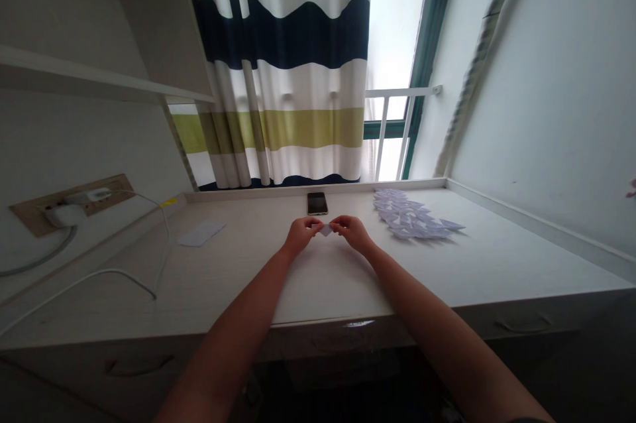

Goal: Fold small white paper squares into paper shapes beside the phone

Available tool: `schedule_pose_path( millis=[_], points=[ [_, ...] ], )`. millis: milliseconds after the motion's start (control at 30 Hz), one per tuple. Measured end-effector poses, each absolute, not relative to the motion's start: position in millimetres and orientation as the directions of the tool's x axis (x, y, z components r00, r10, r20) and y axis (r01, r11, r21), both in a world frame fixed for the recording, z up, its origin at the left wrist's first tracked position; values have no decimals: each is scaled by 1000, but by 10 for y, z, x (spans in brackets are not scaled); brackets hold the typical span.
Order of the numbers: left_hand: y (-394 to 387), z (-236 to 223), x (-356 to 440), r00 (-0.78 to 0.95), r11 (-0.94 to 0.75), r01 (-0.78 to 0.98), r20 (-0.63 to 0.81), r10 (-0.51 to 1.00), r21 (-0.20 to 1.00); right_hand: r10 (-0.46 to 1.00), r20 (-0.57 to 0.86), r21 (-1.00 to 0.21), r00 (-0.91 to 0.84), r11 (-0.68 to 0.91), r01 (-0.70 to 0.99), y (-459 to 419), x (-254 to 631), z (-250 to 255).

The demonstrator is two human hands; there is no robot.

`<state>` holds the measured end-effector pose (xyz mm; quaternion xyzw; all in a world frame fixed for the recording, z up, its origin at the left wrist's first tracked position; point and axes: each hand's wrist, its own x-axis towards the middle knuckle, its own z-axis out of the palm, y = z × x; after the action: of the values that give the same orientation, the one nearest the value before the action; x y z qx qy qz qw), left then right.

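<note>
Two bare hands are meeting above a white desk (248,290), holding one small piece of paper (326,231) between them. Taking that paper as the centre of a clock face, the left hand (299,235) is sitting at 9 o'clock and the right hand (352,231) at 3 o'clock. Each hand is pinching the near edge of the paper, thumb and fingers clamped together on it; the paper is showing as a pale, pointed shape in the gap. The forearms are reaching in from 7 and 5 o'clock.

Just beyond the hands, at 12 o'clock, a dark-screened phone (317,203) is lying flat. Between 2 and 3 o'clock, a pile of folded paper pieces (412,217), many with sharp points, is spreading across the desk. At 9 o'clock, well apart from the left hand, some flat paper (201,234) is lying on the desk. Farther out at 9 o'clock, two white plugs are sitting in a wall socket (72,204), and a thin white cable (166,237) is trailing down onto the desk.

Past the desk at 11 o'clock, a striped curtain (278,78) is hanging; at 1 o'clock, daylight is coming through a window (397,18) behind a white railing (397,93).
</note>
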<state>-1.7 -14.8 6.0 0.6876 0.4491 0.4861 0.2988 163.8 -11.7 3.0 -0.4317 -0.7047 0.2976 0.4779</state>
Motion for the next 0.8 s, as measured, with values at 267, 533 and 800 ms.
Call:
schedule_pose_path(
  millis=[267,533,800],
  points=[
    [-147,24,-10,254,-417,350,343,904,839,882,452,-816,-131,468,338,-95,1663,6],
    [-191,4,52,321,-459,416,346,882,785,854,477,-791,-209,521,321,-93,1614,-15],
    [-203,34,74,173,-466,345,433,885,815,786,612,-727,-84,601,331,-113,1600,-28]
  ],
)
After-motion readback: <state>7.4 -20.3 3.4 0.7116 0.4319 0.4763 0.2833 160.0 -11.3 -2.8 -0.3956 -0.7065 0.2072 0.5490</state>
